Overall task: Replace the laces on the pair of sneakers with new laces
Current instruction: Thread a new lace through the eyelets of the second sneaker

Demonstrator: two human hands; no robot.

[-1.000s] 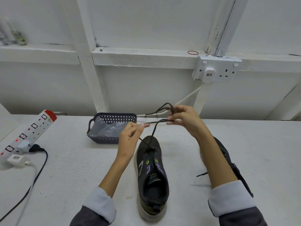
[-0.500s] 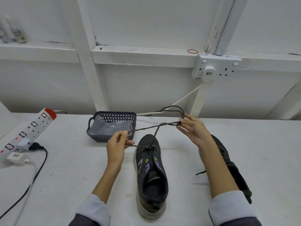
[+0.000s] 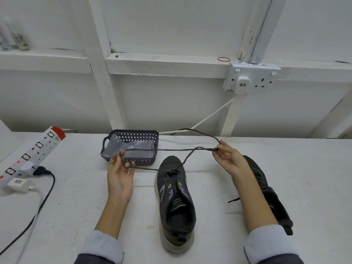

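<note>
White wall (image 3: 171, 101) with beams backs a white table (image 3: 76, 206). Between the two grips, and nearer the person than both, a dark sneaker (image 3: 176, 204) stands on its sole, long axis running away from the person, toe toward the wall, heel close in. A second sneaker (image 3: 266, 187) lies under and right of the right forearm, toe also pointing away. Beyond the left grip sits a dark basket (image 3: 141, 161) holding a clear bag, and a power strip (image 3: 32, 155) lies well to its left. The left hand (image 3: 119, 176) is palm up with fingers curled, the lace (image 3: 171, 149) hooked round them. The right hand (image 3: 228, 161) pinches the lace between thumb and fingertips. From the sneaker's front eyelets one strand runs left to the left fingers, turns round them and stretches level across to the right pinch. Another strand rises from the eyelets straight to that pinch, and a loop arcs beyond it.
</note>
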